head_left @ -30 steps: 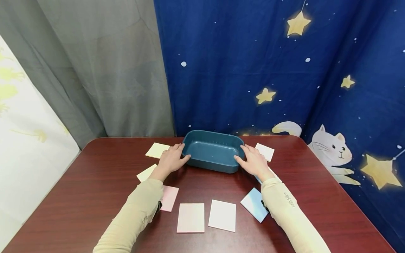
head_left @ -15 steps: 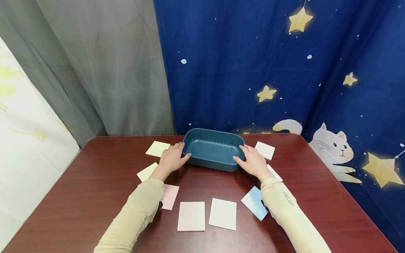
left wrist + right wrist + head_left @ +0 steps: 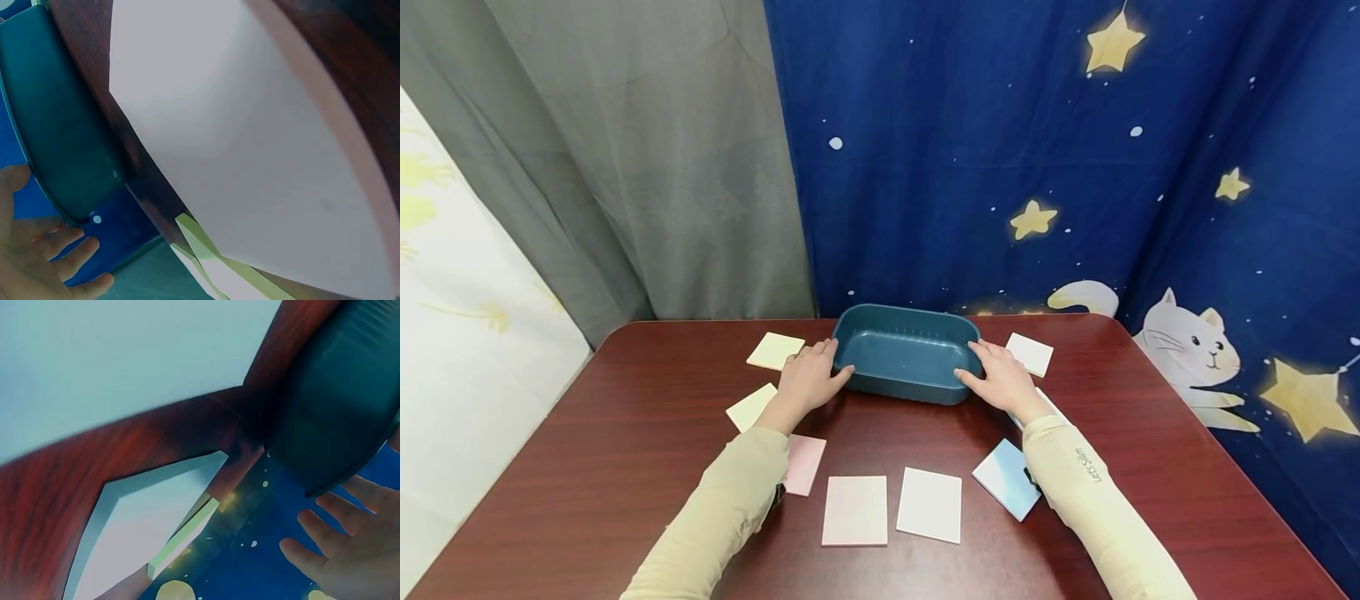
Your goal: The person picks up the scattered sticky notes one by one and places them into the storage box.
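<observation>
Left hand (image 3: 807,379) and right hand (image 3: 1006,383), fingers outstretched, touched the teal tub (image 3: 902,388) at either end, paper pads (image 3: 854,511) all lying outside

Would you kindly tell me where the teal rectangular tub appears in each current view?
Head: the teal rectangular tub sits slightly right of and below centre.
Left wrist: upper left, cut off by the left edge.
Right wrist: upper right, cut off by the right edge.
Shared landmark: the blue patterned curtain, visible in all three.
</observation>
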The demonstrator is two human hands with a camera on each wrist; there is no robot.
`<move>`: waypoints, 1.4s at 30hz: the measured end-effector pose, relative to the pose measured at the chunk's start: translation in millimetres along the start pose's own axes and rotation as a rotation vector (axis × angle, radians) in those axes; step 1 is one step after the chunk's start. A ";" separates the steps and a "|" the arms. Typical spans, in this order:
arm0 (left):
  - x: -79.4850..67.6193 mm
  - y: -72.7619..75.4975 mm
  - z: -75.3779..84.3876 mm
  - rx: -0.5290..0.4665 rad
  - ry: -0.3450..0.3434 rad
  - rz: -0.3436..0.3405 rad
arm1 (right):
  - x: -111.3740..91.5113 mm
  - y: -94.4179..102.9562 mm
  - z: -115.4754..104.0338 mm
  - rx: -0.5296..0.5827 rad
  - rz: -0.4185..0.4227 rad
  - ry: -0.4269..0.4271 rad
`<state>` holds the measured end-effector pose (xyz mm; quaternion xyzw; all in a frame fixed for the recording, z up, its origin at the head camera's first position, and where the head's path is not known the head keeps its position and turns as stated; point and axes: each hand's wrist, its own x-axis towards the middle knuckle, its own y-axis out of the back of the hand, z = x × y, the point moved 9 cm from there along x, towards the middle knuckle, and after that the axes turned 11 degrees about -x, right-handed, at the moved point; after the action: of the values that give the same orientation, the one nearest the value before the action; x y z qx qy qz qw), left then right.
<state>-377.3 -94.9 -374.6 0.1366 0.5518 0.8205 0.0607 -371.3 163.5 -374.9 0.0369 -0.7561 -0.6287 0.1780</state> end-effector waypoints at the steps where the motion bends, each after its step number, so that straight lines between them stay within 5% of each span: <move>1: -0.8 0.2 0.3 0.007 -0.001 0.002 | 0.3 0.2 -0.2 0.003 -0.002 0.005; 42: -58.8 12.6 24.1 0.086 -0.093 0.066 | -16.2 0.5 0.7 0.094 -0.057 0.162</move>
<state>-313.5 -93.0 -363.8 0.1951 0.5782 0.7904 0.0532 -356.4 168.8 -378.1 0.1175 -0.7665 -0.5923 0.2189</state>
